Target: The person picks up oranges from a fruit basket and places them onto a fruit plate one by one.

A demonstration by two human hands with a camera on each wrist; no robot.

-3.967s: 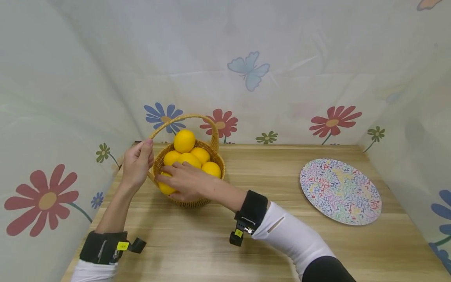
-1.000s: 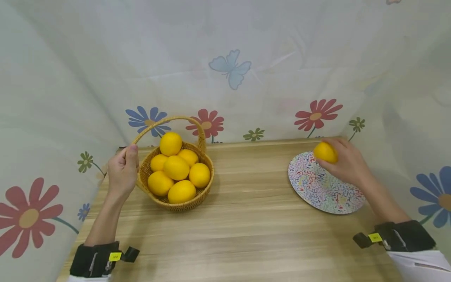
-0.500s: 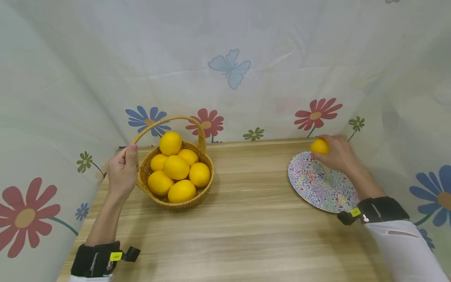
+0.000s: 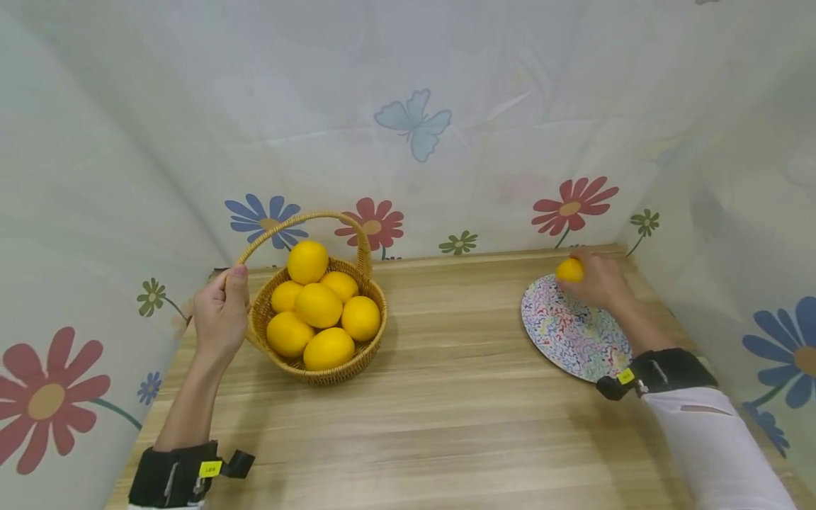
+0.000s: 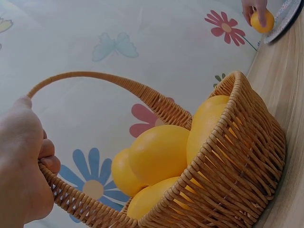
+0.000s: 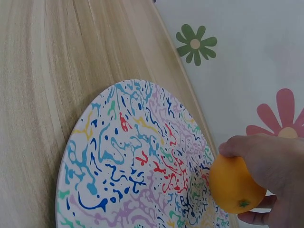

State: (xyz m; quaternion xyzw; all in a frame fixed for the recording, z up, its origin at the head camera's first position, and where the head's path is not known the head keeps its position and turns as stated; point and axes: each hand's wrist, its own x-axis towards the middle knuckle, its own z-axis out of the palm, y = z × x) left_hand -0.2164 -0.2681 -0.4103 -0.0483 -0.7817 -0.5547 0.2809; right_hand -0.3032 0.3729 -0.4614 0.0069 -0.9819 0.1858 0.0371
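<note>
My left hand (image 4: 221,312) grips the left side of the arched handle of a wicker basket (image 4: 344,372). Several yellow-orange fruits (image 4: 319,305) are heaped in the basket, which stands on the table. With thumb and fingers, my right hand (image 4: 602,282) holds an orange (image 6: 235,185), whose green stem spot shows in the right wrist view. This orange is at the far edge of a round plate (image 4: 567,333) covered in multicoloured squiggles. Whether the orange touches the plate cannot be told. My right hand and forearm hide the plate's right part.
The wooden table (image 4: 446,418) carries the basket on the left and the plate on the right. Close behind and at both sides stand white cloth walls (image 4: 484,177) printed with flowers and a butterfly.
Four seconds ago my right hand was in the basket among the fruits. It has since carried an orange right to the plate, then moved slightly left. My left hand has kept its grip.
</note>
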